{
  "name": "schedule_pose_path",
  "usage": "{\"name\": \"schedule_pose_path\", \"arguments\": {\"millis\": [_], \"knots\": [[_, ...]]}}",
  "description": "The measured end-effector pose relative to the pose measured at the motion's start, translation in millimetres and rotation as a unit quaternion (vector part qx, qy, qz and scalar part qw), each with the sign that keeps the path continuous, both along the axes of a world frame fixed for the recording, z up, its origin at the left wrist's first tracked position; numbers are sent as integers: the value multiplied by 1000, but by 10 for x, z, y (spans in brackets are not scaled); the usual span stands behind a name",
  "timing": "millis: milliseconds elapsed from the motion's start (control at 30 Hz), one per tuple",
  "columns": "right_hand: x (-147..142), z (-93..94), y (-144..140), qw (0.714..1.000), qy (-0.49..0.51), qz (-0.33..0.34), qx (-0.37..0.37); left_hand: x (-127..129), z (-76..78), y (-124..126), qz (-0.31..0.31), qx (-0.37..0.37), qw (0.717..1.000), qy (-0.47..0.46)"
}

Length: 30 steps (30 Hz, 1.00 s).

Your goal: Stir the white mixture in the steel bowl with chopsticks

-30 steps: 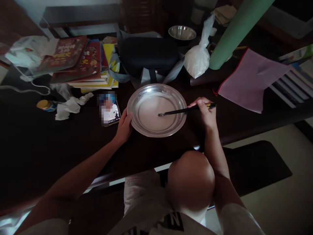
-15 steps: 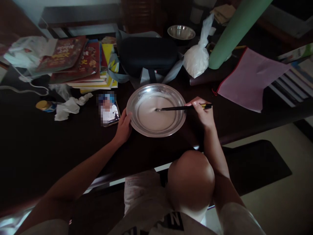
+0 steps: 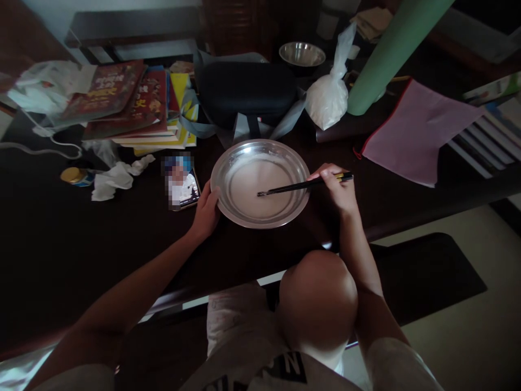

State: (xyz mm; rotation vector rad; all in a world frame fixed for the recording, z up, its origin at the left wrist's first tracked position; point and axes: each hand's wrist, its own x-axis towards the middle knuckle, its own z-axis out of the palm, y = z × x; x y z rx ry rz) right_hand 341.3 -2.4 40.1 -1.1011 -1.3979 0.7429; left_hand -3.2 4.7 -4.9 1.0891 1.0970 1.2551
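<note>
A wide metal bowl stands on the dark table in front of me. Pale, smooth batter-like liquid fills its bottom. My left hand grips the bowl's left rim, thumb on top and the other fingers mostly hidden beneath. In my right hand, at the bowl's right side, is a pair of dark chopsticks, the fingers closed round their upper part. The chopsticks slant left over the rim, and their tips are in the liquid near the middle of the bowl.
Left of the bowl lies a lit phone, with crumpled tissue and a small yellow-lidded jar beyond. Behind are stacked books, a black case, a tied bag of white powder, a smaller metal bowl and a green column. A pink pouch lies right.
The chopstick tips have shifted slightly toward me within the liquid, and the chopsticks now slant more. My left hand and the bowl have stayed in place.
</note>
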Motion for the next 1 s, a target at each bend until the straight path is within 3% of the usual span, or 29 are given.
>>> {"name": "schedule_pose_path", "arguments": {"millis": [200,367,500,667,833,1000], "knots": [[13,-22,9,1000,21,-22,6,-16,-10,6,-5,3,1000,2],[13,-26,18,1000,-8,13,3,-9,-40,12,-4,9,1000,-4],[14,-31,20,999,25,-30,7,-7,-38,14,-6,12,1000,-4],[3,-24,12,1000,12,11,-1,-2,1,11,-4,4,1000,-6],[13,-30,11,999,29,-26,-4,6,2,9,0,-2,1000,-16],[-4,-3,7,1000,-5,8,-10,13,-12,2,8,3,1000,-12]]}}
